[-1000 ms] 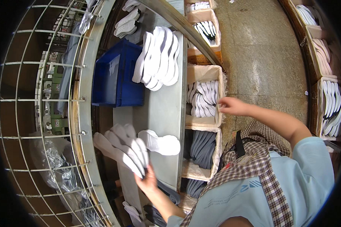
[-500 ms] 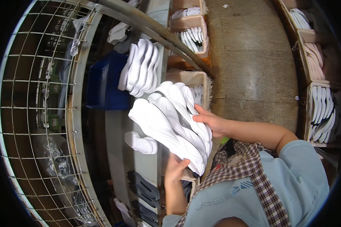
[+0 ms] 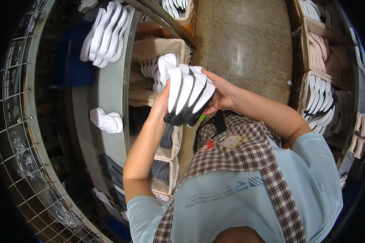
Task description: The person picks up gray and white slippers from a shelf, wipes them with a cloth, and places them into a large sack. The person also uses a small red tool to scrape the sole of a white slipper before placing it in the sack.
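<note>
A wide fisheye camera on the wearer's head looks steeply down, its picture bending toward a black rim. The pale blue short-sleeved shirt (image 3: pixel 227 208) lies close below it, filling the lower part; the bare left hand (image 3: pixel 163 99) and bare right hand (image 3: pixel 223 95) sit farther out, just above the middle. Beyond them it faces the speckled brownish floor (image 3: pixel 239 44), taking in the grey metal counter (image 3: pixel 109 89) at left.

room above the floor (image 3: pixel 247 44), slanted bar (image 3: pixel 166 20) at left
</note>
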A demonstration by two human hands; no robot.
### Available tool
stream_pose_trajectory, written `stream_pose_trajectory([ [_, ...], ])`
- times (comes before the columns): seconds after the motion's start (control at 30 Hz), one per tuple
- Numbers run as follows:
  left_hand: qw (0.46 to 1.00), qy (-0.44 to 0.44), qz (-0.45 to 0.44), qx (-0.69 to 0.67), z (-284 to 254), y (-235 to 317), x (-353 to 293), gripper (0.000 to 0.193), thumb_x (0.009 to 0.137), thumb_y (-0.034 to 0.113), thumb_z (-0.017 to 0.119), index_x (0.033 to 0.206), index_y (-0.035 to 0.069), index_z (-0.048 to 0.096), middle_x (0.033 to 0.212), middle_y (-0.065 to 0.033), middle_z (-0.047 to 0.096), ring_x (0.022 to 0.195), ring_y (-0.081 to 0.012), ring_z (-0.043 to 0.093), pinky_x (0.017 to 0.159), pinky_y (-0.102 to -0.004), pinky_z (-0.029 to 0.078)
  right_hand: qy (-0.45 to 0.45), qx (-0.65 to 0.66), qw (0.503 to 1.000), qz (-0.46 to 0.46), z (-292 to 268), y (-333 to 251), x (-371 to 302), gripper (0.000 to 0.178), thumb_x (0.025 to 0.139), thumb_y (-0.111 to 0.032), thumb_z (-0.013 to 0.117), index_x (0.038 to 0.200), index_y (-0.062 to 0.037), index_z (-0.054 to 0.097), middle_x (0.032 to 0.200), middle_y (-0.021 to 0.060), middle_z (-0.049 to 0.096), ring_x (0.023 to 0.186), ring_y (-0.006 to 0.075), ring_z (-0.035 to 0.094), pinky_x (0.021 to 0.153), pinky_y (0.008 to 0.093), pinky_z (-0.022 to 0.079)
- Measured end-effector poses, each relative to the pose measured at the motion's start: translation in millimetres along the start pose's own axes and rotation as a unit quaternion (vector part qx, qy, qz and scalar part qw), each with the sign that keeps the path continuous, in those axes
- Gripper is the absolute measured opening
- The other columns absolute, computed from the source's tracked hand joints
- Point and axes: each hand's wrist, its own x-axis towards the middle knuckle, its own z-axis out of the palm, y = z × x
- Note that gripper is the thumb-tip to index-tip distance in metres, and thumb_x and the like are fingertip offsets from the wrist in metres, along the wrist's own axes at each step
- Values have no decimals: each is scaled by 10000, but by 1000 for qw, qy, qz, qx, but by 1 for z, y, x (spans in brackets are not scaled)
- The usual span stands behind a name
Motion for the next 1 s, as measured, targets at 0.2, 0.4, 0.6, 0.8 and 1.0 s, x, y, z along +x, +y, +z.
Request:
stream_pose_trajectory([
  [0.2,995,-15,-41,-86,-17,-22,21,436,951,356,408,1172,-5,510,1076,-130,605,929,-224,622,776,-346,527,23,33,999,31,-13,9,3,735,826,-708,314,1232,-119,481,1170,169,513,1026,356,509,816,533,437],
  [0.4,991,-43,-33,-125,-21,-28,28,421,939,340,444,1163,-10,515,1075,-130,605,926,-225,621,779,-347,527,29,26,999,37,-17,10,7,705,839,-692,311,1181,-110,514,1071,154,561,937,337,554,759,507,474],
  [0.6,993,-39,-25,-110,-26,-27,31,435,952,348,399,1184,-9,490,1083,-134,597,936,-231,618,786,-353,529,27,19,999,36,-18,8,9,708,835,-697,310,1175,-112,518,1063,152,565,927,331,558,753,505,474],
  [0.8,999,29,42,14,-3,-13,6,450,966,357,354,1205,-8,465,1091,-137,590,946,-236,615,794,-358,531,8,-46,999,-28,2,7,-4,671,859,-634,346,1244,-95,450,1164,167,531,1055,346,530,799,524,456],
  [1.0,984,12,177,-8,25,4,-35,433,916,177,496,1254,-69,383,1160,-189,541,976,-265,604,774,-348,553,25,-133,934,-331,24,2,-20,944,771,-390,658,1362,34,55,1333,260,296,1270,335,303,1025,490,267],
])
